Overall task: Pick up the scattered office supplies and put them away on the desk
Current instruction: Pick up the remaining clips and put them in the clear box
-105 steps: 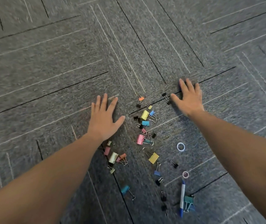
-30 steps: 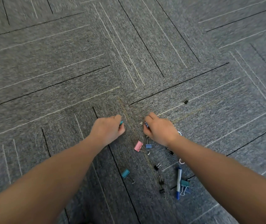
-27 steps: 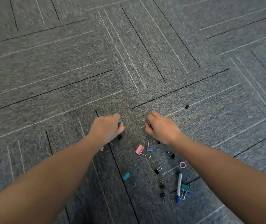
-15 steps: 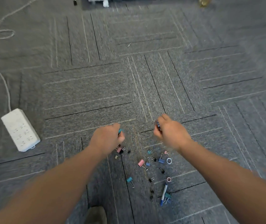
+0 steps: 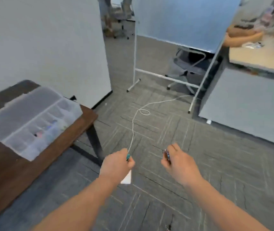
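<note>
Gripping small office supplies in each fist, the person holds both arms out over the grey carpet floor (image 5: 216, 172) in the head view. The left hand (image 5: 116, 165) has its grip clamped on binder clips (image 5: 128, 157), of which only a teal tip shows above the curled fingers. The right hand (image 5: 178, 161) has its grip clamped on a second bunch of clips (image 5: 166, 154), dark and reddish, poking out at the thumb side. Both hands are in the air, apart from each other, near the middle of the frame. At the left stands a dark brown tabletop (image 5: 8, 172); on it lies a clear plastic organizer box (image 5: 31, 120) with compartments, some holding small coloured items that are too blurred to name. A white cable (image 5: 133, 129) runs across the floor toward the far side, where a whiteboard stand (image 5: 179, 27) rises.
</note>
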A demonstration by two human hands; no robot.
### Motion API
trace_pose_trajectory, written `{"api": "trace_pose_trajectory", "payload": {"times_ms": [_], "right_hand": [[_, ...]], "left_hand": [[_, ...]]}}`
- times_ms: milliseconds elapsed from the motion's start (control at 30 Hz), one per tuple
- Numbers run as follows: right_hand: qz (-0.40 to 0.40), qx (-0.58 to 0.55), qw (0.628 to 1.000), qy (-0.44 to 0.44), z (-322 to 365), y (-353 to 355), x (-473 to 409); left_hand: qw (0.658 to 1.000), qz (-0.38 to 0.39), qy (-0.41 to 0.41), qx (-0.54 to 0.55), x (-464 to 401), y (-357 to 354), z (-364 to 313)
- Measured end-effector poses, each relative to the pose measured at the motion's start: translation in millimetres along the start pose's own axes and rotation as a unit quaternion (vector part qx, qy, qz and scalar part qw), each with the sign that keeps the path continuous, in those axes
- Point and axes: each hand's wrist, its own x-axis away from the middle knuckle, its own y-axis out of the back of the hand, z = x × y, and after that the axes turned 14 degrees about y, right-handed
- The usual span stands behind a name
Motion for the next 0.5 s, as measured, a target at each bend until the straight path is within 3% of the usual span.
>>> {"api": "trace_pose_trajectory", "payload": {"times_ms": [167, 267, 500], "right_hand": [[-0.040, -0.016, 0.991, 0.129, 129.6, 63.7, -135.8], [-0.051, -0.031, 0.978, 0.201, 211.7, 70.3, -202.9], [-0.018, -0.042, 0.955, 0.293, 317.8, 31.7, -296.4]], "left_hand": [[0.986, -0.100, 0.122, 0.047, -36.5, 147.2, 102.0], [0.972, -0.121, 0.189, 0.076, -56.4, 205.7, 167.7], [0.951, -0.105, 0.266, 0.115, -89.4, 232.8, 250.7]]}}
